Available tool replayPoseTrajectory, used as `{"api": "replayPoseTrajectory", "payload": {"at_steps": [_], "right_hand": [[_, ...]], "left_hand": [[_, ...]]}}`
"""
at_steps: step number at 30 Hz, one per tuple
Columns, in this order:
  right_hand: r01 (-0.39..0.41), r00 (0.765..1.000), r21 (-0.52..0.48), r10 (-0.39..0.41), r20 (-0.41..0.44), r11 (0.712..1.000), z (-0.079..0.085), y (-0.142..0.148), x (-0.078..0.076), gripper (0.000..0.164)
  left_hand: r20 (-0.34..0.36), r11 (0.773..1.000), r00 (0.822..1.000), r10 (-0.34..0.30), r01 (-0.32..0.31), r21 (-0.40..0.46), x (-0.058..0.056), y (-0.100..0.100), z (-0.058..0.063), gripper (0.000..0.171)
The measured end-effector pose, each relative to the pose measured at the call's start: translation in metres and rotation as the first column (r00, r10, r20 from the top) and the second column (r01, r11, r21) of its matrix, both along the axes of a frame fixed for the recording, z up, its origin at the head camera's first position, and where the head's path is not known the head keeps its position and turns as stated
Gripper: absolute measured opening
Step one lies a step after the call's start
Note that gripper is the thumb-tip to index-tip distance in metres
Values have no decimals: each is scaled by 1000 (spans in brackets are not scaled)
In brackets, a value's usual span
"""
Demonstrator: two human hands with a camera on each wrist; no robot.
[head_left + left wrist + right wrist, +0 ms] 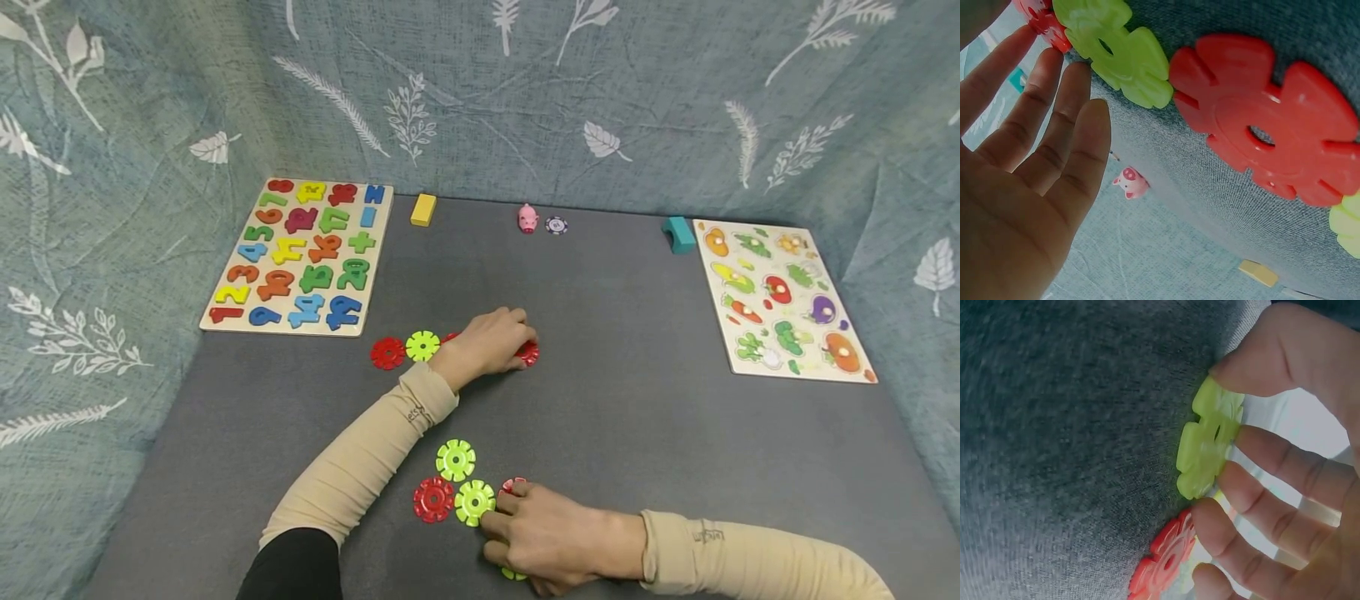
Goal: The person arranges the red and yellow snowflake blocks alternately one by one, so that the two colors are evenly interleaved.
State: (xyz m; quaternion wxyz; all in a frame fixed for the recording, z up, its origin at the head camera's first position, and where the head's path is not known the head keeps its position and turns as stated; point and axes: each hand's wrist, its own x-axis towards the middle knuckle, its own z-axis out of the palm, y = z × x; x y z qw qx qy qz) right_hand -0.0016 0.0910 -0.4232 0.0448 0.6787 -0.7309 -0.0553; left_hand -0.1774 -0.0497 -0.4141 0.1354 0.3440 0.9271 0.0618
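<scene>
Notched plastic discs lie in a row on the grey table. My left hand [487, 342] reaches over the row's right end, its thumb and fingertips at the edges of a red disc [529, 354]. In the left wrist view, a green disc [1110, 50] and another red disc [1266, 119] continue the row. Nearer me, my right hand [551, 533] pinches a green disc [1210, 437] by its edges. It partly covers a red disc [513, 483]. Left of it lie a green disc [475, 502], a red disc [433, 499] and another green disc [455, 460].
A number puzzle board [360, 300] lies at the back left, a vegetable puzzle board [738, 317] at the right. Along the back stand a yellow block [423, 210], a pink pig [528, 218], a poker chip [557, 225] and a teal arch block [678, 235].
</scene>
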Motion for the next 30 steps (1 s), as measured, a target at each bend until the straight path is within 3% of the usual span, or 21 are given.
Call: {"api": "replayPoseTrajectory", "payload": {"at_steps": [8, 15, 23, 30], "right_hand": [[2, 999, 11, -2, -47, 1000, 1, 1, 5, 30], [56, 997, -12, -56, 48, 998, 9, 7, -4, 37], [219, 969, -44, -213, 122, 975, 12, 24, -33, 45], [355, 930, -147, -334, 151, 923, 12, 42, -69, 41]], "left_hand": [[0, 1000, 1000, 2, -2, 4, 0, 0, 0, 38], [5, 1000, 1000, 5, -5, 1, 0, -1, 1, 37], [6, 1000, 1000, 17, -17, 7, 2, 0, 2, 37], [4, 999, 999, 41, -41, -2, 2, 1, 2, 39]]}}
